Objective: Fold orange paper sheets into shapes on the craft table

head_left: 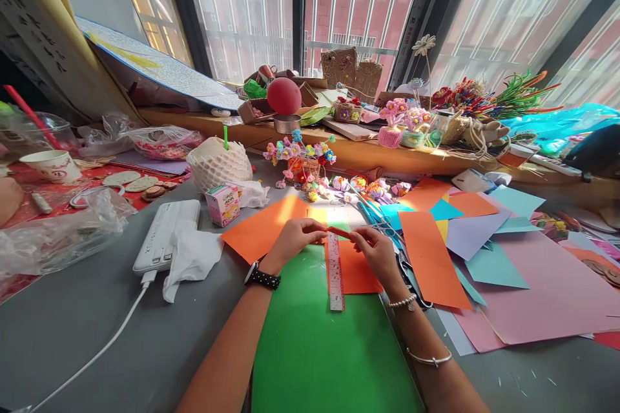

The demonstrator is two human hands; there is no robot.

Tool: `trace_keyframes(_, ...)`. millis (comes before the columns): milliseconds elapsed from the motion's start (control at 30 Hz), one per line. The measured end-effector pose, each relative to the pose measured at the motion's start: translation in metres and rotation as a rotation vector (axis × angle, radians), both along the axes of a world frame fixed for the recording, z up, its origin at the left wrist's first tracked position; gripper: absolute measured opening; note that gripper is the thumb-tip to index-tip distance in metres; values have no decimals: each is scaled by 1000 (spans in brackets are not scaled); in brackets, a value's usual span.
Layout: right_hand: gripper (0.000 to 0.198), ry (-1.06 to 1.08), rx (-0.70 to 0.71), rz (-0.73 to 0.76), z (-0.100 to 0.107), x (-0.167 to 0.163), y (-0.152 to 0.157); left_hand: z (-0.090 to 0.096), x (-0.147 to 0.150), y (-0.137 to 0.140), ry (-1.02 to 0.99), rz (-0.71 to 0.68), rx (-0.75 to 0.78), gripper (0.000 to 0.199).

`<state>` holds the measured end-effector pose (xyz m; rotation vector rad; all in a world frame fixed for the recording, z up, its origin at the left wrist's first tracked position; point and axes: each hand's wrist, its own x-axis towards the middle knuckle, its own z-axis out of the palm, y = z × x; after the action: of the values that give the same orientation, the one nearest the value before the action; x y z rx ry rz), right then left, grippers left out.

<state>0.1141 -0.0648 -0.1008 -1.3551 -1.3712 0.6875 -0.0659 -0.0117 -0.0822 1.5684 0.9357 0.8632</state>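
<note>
Between my two hands is a small, narrow strip of orange paper (338, 231), pinched at both ends. My left hand (299, 240) has its left end between thumb and fingertips. My right hand (376, 250) grips the right end the same way. Just under the strip lies a patterned pinkish ruler (335, 277), running toward me over a green board (329, 348). A square piece of orange paper (361, 269) rests on the board by the ruler, below my right hand. Behind my left hand lies a larger orange sheet (264, 229).
A white power bank (167, 235) with a cable and a crumpled tissue (191, 261) lie at left. Near them stands a small pink box (223, 204). Coloured paper sheets (557, 290) are piled at right. Craft flowers (300, 161) stand at the back, below the windowsill.
</note>
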Motion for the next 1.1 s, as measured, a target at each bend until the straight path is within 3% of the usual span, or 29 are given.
trace_keyframes(500,19,-39,14,22,-1,2,1,3,1,-1,-75,-18,-36,22)
trace_keyframes(767,18,-54,29,24,4,0,-1,11,-4,-3,11,-5,-11,16)
trace_keyframes(1000,20,-15,-4,-28,6,5,-2,11,-4,-3,27,178,111,17)
trace_keyframes(1100,20,-25,-8,1,5,5,-1,9,0,-4,-12,86,74,21)
